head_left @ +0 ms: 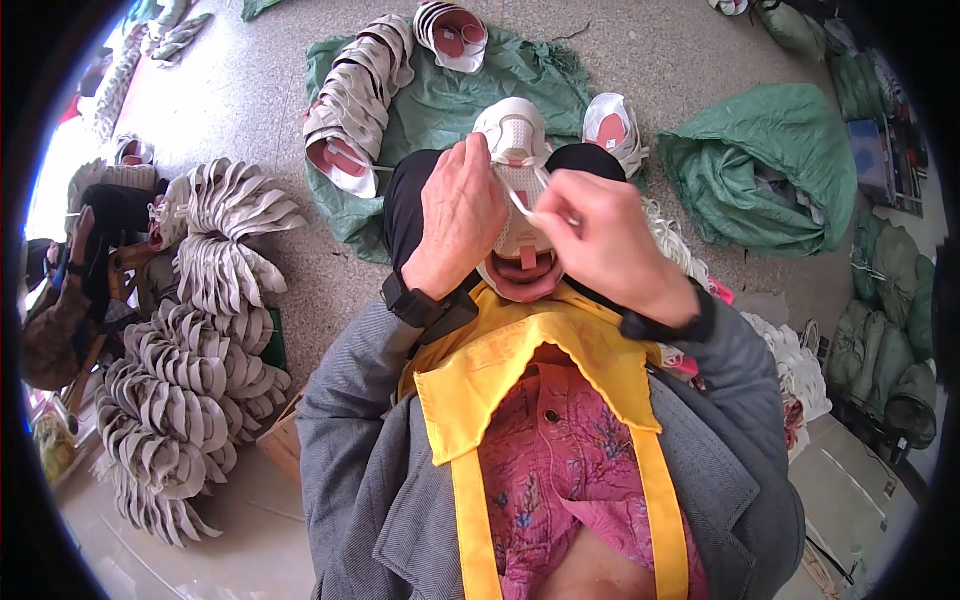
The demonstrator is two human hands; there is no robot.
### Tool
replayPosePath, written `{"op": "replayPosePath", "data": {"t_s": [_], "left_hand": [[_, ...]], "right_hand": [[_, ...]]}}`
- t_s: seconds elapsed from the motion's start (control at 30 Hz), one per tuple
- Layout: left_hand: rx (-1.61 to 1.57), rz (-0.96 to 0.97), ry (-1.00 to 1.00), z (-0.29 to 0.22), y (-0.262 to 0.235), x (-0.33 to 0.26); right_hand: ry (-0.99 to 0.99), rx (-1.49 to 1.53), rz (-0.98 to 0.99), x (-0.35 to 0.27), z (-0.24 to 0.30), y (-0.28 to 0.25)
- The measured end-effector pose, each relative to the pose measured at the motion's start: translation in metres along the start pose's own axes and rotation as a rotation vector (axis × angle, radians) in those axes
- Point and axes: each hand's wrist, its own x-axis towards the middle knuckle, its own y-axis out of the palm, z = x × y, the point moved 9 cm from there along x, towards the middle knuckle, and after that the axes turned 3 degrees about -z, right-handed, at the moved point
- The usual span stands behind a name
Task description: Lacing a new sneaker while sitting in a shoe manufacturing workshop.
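Note:
A cream shoe upper (514, 122) with a pink lining lies on my lap between my knees, toe pointing away from me. My left hand (460, 215) is closed around its left side, fingertips near the eyelets and partly hidden. A white shoelace (517, 192) runs across the front of the upper. My right hand (600, 235) pinches this lace between thumb and curled fingers, just right of the tongue. The pink collar (522, 278) of the upper opens toward me, above my yellow apron (490, 375).
Long nested stacks of pale uppers (185, 390) lie at the left. More uppers (360, 90) rest on a green sheet (430, 110) ahead, with another (612, 130) beyond my right knee. A green sack (765, 170) sits at the right. Another person (60, 320) is at the far left.

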Motion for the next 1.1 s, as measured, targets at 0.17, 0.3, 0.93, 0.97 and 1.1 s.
{"op": "replayPosePath", "data": {"t_s": [0.17,0.3,0.93,0.97,1.1], "left_hand": [[0.002,-0.019,0.055,-0.001,-0.004,0.0],[-0.173,0.041,0.141,-0.035,-0.021,0.014],[-1.133,0.127,-0.186,-0.076,-0.053,0.04],[-1.165,0.137,-0.191,-0.076,-0.052,0.041],[-1.267,0.179,-0.241,-0.071,-0.044,0.042]], "right_hand": [[0.081,0.153,0.049,-0.017,0.072,-0.085],[0.201,0.27,-0.009,-0.003,0.055,-0.091],[0.113,0.611,-0.078,0.048,0.02,-0.083],[0.108,0.636,-0.074,0.049,0.02,-0.081],[0.134,0.615,-0.067,0.053,0.027,-0.076]]}}
